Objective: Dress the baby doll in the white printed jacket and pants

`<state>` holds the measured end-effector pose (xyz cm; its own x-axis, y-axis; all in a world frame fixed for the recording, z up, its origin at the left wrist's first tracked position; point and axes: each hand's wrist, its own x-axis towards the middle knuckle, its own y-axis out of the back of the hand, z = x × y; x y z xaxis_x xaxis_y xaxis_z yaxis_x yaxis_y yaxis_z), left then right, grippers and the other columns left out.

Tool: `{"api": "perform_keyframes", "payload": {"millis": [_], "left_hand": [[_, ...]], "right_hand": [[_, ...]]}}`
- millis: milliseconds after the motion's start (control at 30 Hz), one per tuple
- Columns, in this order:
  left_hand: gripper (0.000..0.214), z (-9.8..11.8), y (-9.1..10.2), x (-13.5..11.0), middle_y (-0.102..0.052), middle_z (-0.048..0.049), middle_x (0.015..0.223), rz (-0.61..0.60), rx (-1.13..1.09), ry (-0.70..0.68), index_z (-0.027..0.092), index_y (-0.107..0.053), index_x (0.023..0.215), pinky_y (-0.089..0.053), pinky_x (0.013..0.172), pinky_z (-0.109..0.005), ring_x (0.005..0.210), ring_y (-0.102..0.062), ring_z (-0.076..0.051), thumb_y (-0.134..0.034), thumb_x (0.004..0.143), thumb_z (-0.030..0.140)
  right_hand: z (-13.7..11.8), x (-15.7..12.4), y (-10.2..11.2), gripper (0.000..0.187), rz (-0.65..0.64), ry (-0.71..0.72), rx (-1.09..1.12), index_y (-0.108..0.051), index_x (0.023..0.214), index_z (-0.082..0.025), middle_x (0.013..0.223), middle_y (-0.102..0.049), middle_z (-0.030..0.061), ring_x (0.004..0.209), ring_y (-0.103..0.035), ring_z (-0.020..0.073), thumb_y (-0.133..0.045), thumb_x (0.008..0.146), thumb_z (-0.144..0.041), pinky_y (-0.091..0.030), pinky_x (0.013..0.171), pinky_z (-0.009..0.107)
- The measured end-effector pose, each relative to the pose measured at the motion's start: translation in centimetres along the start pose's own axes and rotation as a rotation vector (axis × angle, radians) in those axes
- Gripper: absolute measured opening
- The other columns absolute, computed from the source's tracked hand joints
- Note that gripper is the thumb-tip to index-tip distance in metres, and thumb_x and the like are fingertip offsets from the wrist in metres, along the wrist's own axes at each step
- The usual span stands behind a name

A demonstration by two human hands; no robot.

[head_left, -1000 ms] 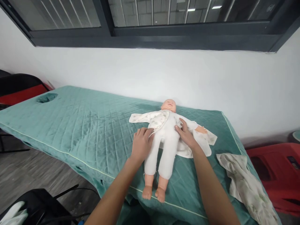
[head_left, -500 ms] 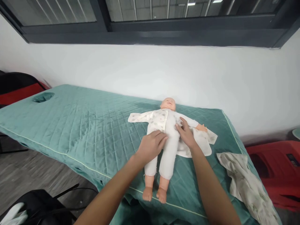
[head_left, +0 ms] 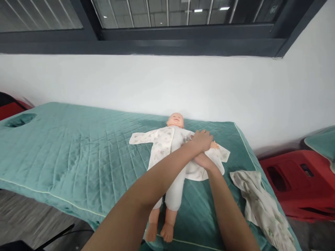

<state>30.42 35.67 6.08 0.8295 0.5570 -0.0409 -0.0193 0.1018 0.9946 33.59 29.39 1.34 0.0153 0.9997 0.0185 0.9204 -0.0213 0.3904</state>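
A baby doll (head_left: 176,120) lies on its back, dressed in white trousers (head_left: 175,195) and a pale printed shirt (head_left: 160,150). One sleeve is spread to the left; the shirt's other half lies unfolded under the doll's arm on the right. My left hand (head_left: 203,140) reaches across the doll's body, its bent fingers closed over that arm near the doll's hand (head_left: 215,145). Just below and partly under it is my right hand (head_left: 202,159), against the doll's side; its fingers are mostly hidden. My left forearm covers part of the trousers.
The doll rests on a green quilted bed (head_left: 78,150) with a face hole at the far left. A crumpled pale cloth (head_left: 261,205) hangs over the right edge. Red plastic stools (head_left: 295,174) stand beyond it. A white wall (head_left: 157,87) and barred window are behind.
My left hand has moved from the doll's waist up and right to its arm. My right hand has shifted lower, under the left. The view has turned slightly right.
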Motion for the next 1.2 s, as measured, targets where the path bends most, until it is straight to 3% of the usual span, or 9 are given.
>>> {"api": "perform_keyframes", "payload": {"millis": [100,167,267,367,467,700,833,1000,1200], "left_hand": [[0.036,-1.8,-0.1,1.6,-0.063,-0.0127,0.123,-0.107,0.001,-0.082,0.018,-0.062,0.120,-0.047,0.087,-0.039,0.116,-0.055,-0.029,-0.049,0.087,0.014],[0.034,-2.6,-0.5,1.8,-0.064,-0.0122,0.122,-0.109,0.010,-0.122,0.020,-0.062,0.120,-0.047,0.088,-0.038,0.115,-0.057,-0.028,-0.051,0.087,0.021],[0.034,-2.9,-1.5,1.7,-0.065,-0.0142,0.120,-0.101,0.039,-0.130,0.018,-0.063,0.118,-0.045,0.092,-0.042,0.112,-0.060,-0.030,-0.055,0.087,0.032],[0.034,-2.7,-1.9,1.9,-0.069,-0.0145,0.114,-0.097,0.054,-0.102,0.017,-0.061,0.117,-0.046,0.090,-0.042,0.106,-0.064,-0.030,-0.056,0.086,0.030],[0.035,-3.1,-1.0,2.1,-0.070,-0.0134,0.110,-0.072,0.049,-0.042,0.019,-0.060,0.118,-0.047,0.084,-0.039,0.099,-0.067,-0.029,-0.055,0.083,0.021],[0.034,-5.2,0.9,0.9,-0.072,-0.0097,0.100,-0.008,-0.012,-0.013,0.022,-0.062,0.111,-0.045,0.076,-0.037,0.084,-0.066,-0.027,-0.058,0.078,0.023],[0.032,-5.7,0.7,-0.2,-0.072,-0.0102,0.098,-0.009,0.029,-0.034,0.021,-0.063,0.110,-0.044,0.075,-0.036,0.084,-0.066,-0.027,-0.058,0.079,0.025],[0.029,-5.8,-0.1,-0.7,-0.072,-0.0113,0.103,0.035,0.117,-0.043,0.019,-0.064,0.110,-0.042,0.084,-0.038,0.095,-0.065,-0.028,-0.058,0.083,0.027],[0.025,-5.3,-0.2,-1.0,-0.071,-0.0125,0.104,0.070,0.208,-0.024,0.017,-0.064,0.109,-0.039,0.086,-0.041,0.099,-0.063,-0.030,-0.056,0.088,0.027]], "right_hand": [[-1.5,-1.9,3.6,0.034,-0.207,-0.028,-0.019,-0.074,0.098,-0.025,0.113,-0.072,0.0058,0.118,-0.060,0.0346,-0.069,0.076,-0.050,-0.045,0.107,0.051],[-1.5,-3.1,6.4,0.036,-0.263,-0.038,-0.018,-0.075,0.101,-0.025,0.113,-0.073,0.0048,0.112,-0.064,0.0314,-0.068,0.077,-0.051,-0.052,0.097,0.047],[0.3,-3.9,10.0,0.037,-0.138,-0.169,-0.134,-0.075,0.085,-0.022,0.094,-0.075,0.0059,0.092,-0.068,0.0259,-0.060,0.081,-0.054,-0.055,0.078,0.037],[3.0,-3.5,12.0,0.045,0.042,-0.333,-0.370,-0.065,0.056,-0.019,0.061,-0.068,0.0058,0.061,-0.062,0.0192,-0.054,0.082,-0.053,-0.048,0.060,0.030],[4.5,-2.4,11.9,0.046,0.125,-0.372,-0.488,-0.056,0.047,-0.020,0.049,-0.057,0.0032,0.051,-0.053,0.0156,-0.052,0.081,-0.050,-0.038,0.054,0.028],[4.6,-0.1,8.1,0.033,0.287,-0.387,-0.644,-0.055,0.056,-0.022,0.063,-0.062,0.0042,0.065,-0.059,0.0187,-0.063,0.074,-0.049,-0.036,0.058,0.026],[5.3,-0.7,9.6,0.029,0.293,-0.354,-0.441,-0.052,0.055,-0.021,0.055,-0.054,-0.0018,0.058,-0.051,0.0148,-0.065,0.070,-0.042,-0.032,0.055,0.025],[4.5,-2.2,11.6,0.027,0.580,-0.322,0.093,-0.048,0.062,-0.022,0.050,-0.043,-0.0079,0.048,-0.038,0.0103,-0.064,0.067,-0.044,-0.029,0.047,0.025],[1.6,-2.8,11.2,0.035,0.730,-0.084,0.666,-0.042,0.064,-0.023,0.050,-0.042,-0.0096,0.044,-0.037,0.0074,-0.074,0.062,-0.037,-0.030,0.043,0.022]]}}
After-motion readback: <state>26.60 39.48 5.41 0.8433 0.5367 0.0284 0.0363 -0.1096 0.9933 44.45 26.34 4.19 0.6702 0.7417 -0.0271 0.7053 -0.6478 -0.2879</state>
